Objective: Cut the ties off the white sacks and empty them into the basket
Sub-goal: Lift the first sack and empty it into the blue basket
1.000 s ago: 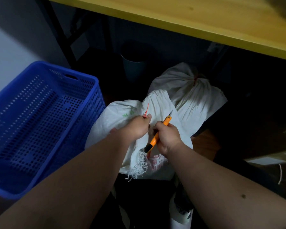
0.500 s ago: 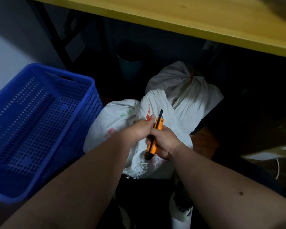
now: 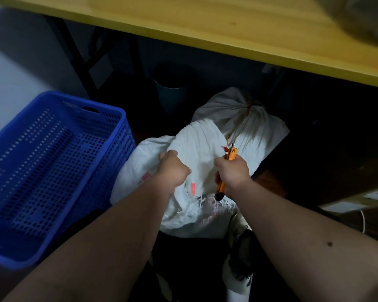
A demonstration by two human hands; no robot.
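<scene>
Head view: our left hand (image 3: pixel 172 168) bunches the near sack (image 3: pixel 196 149); right hand (image 3: pixel 232 171) grips knife (image 3: pixel 226 168). We should cut the red tie (image 3: pixel 225 147) away from fingers.

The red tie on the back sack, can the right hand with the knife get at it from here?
Probably yes: the red tie faces up, uncovered, just beyond the right hand, with only the near sack's gathered neck low between.
</scene>
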